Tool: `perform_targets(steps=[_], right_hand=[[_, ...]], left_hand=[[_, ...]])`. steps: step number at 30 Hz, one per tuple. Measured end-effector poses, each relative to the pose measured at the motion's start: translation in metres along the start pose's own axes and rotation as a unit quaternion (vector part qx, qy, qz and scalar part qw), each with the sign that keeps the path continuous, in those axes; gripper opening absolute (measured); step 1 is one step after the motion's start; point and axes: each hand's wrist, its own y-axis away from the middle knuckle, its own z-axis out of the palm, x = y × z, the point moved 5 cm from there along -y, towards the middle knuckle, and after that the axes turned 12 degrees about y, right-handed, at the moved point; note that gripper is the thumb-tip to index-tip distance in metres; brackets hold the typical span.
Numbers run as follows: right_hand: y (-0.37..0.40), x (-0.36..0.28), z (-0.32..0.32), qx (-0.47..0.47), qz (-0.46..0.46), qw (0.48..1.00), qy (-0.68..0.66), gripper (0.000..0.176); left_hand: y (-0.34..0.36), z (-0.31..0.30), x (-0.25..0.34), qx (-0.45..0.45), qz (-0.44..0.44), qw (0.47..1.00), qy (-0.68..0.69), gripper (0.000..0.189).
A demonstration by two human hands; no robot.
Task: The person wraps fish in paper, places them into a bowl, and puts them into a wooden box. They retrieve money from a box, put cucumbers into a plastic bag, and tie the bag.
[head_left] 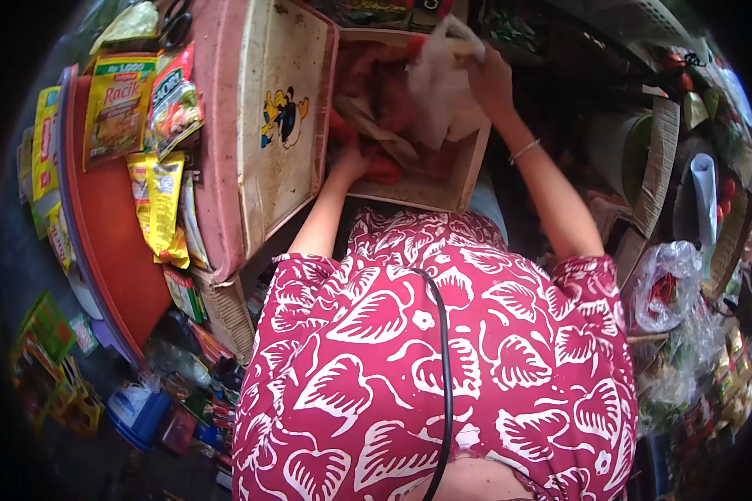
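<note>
My right hand (491,90) is closed on the top of a whitish, see-through plastic bag (443,92), lifted over the right side of an open box (451,190). My left hand (351,159) reaches into the box at its left side, beside a red plastic bundle (383,167); its fingers are in shadow and partly hidden. Reddish bags and paper-like pieces fill the box. Its dirty, cream-coloured lid (267,188), with a cartoon duck sticker (282,117), stands open on the left.
Seasoning packets (119,104) and yellow sachets (156,200) stand left of the lid, by an orange tub (113,225). At right are a cardboard carton (658,167) and a clear bag with red contents (667,284). A black cable (444,359) hangs down my front.
</note>
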Motion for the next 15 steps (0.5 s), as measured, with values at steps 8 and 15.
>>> perform_targets(steps=[8,15], right_hand=[[0.168,-0.043,0.065,-0.548,-0.182,0.779,0.243,0.045],[0.112,-0.048,-0.016,-0.364,-0.041,0.93,-0.027,0.039]], left_hand=[[0.09,0.015,0.052,0.477,-0.044,0.857,0.19,0.069],[-0.012,-0.017,-0.012,0.344,-0.036,0.738,0.579,0.056]])
